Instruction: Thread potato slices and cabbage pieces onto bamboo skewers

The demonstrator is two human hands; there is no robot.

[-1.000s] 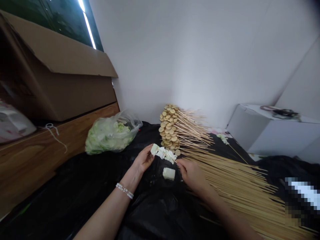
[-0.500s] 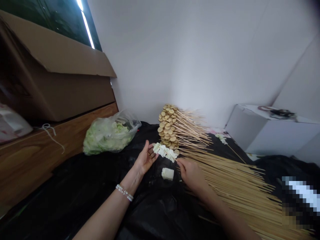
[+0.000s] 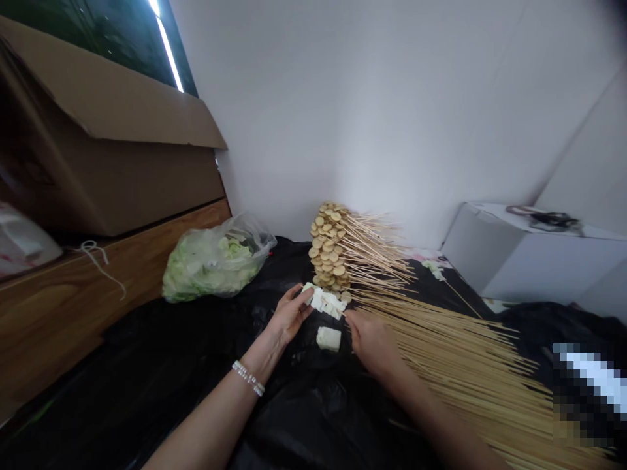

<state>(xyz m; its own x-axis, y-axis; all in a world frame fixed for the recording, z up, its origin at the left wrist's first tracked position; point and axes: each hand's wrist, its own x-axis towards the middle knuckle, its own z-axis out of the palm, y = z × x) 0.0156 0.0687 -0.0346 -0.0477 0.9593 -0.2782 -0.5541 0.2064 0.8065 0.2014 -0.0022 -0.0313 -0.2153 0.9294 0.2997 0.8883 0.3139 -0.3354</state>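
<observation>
Pale cabbage pieces (image 3: 327, 303) are threaded on a skewer held between my two hands. My left hand (image 3: 290, 314) grips the far left end of the pieces, thumb on top and fingers beneath. At the other end, my right hand (image 3: 369, 339) is closed round the skewer, whose stick is mostly hidden by the fingers. A small whitish block-shaped piece (image 3: 328, 339) lies on the black plastic sheet (image 3: 304, 405) just below. Behind the hands is a stack of skewers with round pale slices (image 3: 329, 248), their sticks pointing right.
Many bare bamboo skewers (image 3: 470, 365) lie spread at the right. A clear bag of cabbage (image 3: 210, 267) sits at the left, near a cardboard box (image 3: 137, 183). One cabbage skewer (image 3: 434, 269) lies by a white box (image 3: 519, 254). A wall stands behind.
My left hand's thumb has come down, closing on the end of the cabbage pieces it was open beside. My right hand stays on the skewer, nearly still.
</observation>
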